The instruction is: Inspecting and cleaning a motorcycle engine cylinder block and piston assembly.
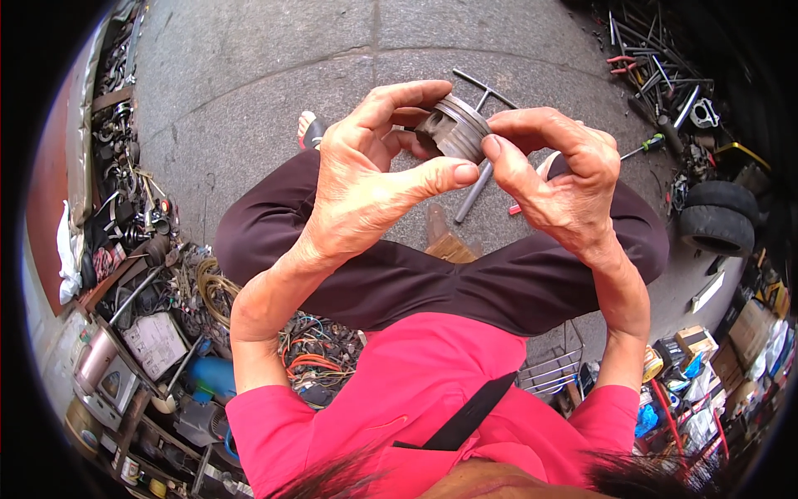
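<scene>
A grey metal piston (454, 135) with ring grooves around one end is held up in front of me, tilted on its side. My left hand (366, 179) curls around it, fingers over the far side and thumb along the near side. My right hand (565, 170) is closed at the ringed end, with thumb and forefinger pinching the edge there. Whether a loose ring lies between those fingertips is too small to make out. Below the piston, a T-handle wrench (472, 198) is partly hidden by it and my hands.
A wooden block (451, 247) sits between my legs. At right are piled hand tools (657, 75), a green-handled screwdriver (652, 143) and stacked small tyres (719, 218). Metal parts (133, 208) heap along the left. Orange cable (316, 361) lies at lower left, a wire rack (553, 370) at lower right.
</scene>
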Motion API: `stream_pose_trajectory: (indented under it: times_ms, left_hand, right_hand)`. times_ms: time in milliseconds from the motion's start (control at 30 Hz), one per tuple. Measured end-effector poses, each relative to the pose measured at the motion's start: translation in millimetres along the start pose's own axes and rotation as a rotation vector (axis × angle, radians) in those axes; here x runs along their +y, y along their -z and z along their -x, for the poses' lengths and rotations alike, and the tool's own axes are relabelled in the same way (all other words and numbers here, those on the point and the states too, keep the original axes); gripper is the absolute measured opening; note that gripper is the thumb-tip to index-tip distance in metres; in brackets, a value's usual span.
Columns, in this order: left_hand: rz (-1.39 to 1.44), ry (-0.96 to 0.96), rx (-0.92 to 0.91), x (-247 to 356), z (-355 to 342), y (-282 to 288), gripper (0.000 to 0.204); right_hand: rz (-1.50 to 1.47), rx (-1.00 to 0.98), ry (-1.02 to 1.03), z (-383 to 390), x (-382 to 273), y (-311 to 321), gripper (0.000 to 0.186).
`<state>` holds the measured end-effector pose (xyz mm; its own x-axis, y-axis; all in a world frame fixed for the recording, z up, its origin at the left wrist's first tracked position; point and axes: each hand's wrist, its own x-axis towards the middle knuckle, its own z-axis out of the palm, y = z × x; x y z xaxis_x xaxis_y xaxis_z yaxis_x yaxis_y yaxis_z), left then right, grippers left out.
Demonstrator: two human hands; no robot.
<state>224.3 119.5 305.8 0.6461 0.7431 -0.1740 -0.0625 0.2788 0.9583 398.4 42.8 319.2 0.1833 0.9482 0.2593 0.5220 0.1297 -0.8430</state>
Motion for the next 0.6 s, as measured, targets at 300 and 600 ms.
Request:
stream_pose_trajectory:
  times_ms: [300,600]
  left_hand:
    - [-0.391,-0.078,-0.026,2.1,2.9,-0.5,0.067]
    - [-0.476,-0.076,0.028,5.9,6.5,-8.0,0.062]
  right_hand:
    - [-0.079,-0.015,-0.075,1.2,2.9,-0.4,0.006]
    - [-0.097,-0.053,-0.143,0.9,1.9,-0.5,0.007]
